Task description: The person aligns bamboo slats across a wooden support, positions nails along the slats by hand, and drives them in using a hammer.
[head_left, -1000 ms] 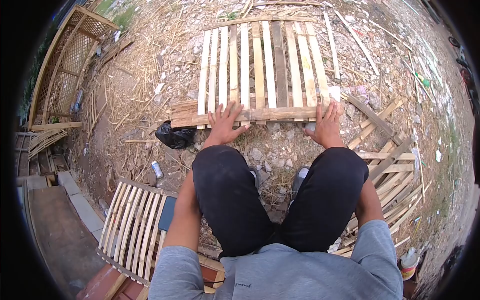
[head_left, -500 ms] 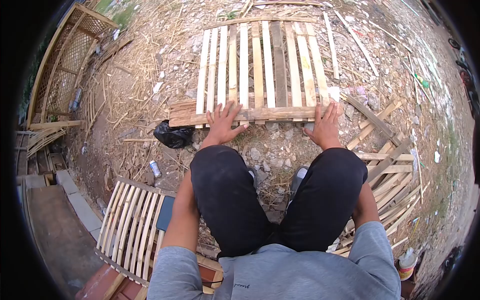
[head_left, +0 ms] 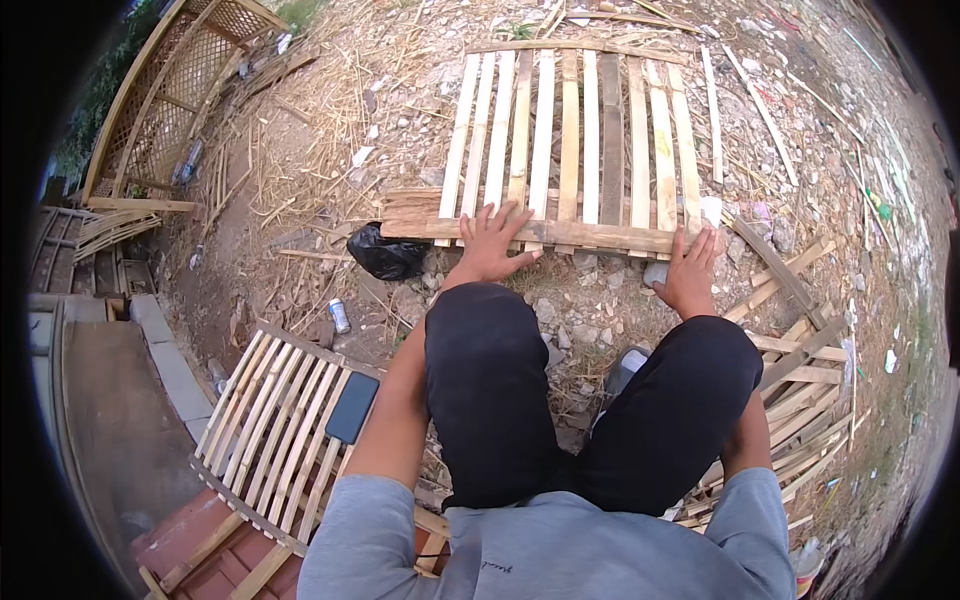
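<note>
A panel of pale wooden slats (head_left: 568,140), with one darker slat (head_left: 612,130) among them, lies on the rubble in front of me. Along its near edge runs a wooden rail (head_left: 600,236). My left hand (head_left: 488,250) rests on the rail's left half, fingers spread and pointing away from me. Near the rail's right end lies my right hand (head_left: 690,272), its fingers stretched out over the wood. Neither hand is gripping anything. A rough, weathered plank (head_left: 410,205) sits under the panel's left near corner.
A black plastic bag (head_left: 385,255) and a can (head_left: 340,316) lie to the left. A phone (head_left: 352,407) rests on another slatted panel (head_left: 268,430). Loose wood strips (head_left: 800,440) are heaped at right. A lattice frame (head_left: 160,100) stands far left.
The camera view has shifted, so the panel and both hands appear farther right. Both hands stay on the rail, fingers still spread. More of the phone shows beside my left arm.
</note>
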Motion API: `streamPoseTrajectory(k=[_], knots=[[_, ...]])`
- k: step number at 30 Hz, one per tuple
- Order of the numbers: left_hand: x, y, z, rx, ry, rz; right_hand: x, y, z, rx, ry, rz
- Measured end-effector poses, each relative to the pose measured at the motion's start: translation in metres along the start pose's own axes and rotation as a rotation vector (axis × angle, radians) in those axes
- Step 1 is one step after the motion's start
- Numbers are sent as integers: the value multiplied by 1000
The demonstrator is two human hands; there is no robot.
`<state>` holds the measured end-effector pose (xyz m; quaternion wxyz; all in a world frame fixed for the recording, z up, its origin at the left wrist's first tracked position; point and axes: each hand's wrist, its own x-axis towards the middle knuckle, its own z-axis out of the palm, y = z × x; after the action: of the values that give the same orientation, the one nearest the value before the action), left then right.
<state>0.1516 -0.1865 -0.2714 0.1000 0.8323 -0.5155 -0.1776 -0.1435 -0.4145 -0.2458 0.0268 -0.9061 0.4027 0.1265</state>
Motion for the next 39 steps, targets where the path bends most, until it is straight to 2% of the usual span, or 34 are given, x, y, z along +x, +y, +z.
streamPoseTrajectory(k=[7, 14, 20, 25, 28, 29, 32, 39], knots=[[1, -1, 2, -10, -3, 7, 2, 3, 8, 32, 71, -28], [1, 1, 2, -7, -1, -4, 3, 5, 8, 11, 41, -20], [-1, 5, -4, 3, -6, -1, 10, 9, 30, -185, 122, -20], [-1, 7, -14, 19, -111, -7, 11, 0, 20, -291, -24, 40], [2, 5, -14, 21, -131, -18, 14, -2, 21, -291, 10, 54], [1, 3, -12, 58, -105, 9, 14, -2, 19, -254, -51, 49], [-7, 4, -17, 42, -22, 52, 18, 2, 26, -219, -38, 35], [-47, -36, -29, 95, 557, -40, 21, 7, 33, -209, -26, 27]])
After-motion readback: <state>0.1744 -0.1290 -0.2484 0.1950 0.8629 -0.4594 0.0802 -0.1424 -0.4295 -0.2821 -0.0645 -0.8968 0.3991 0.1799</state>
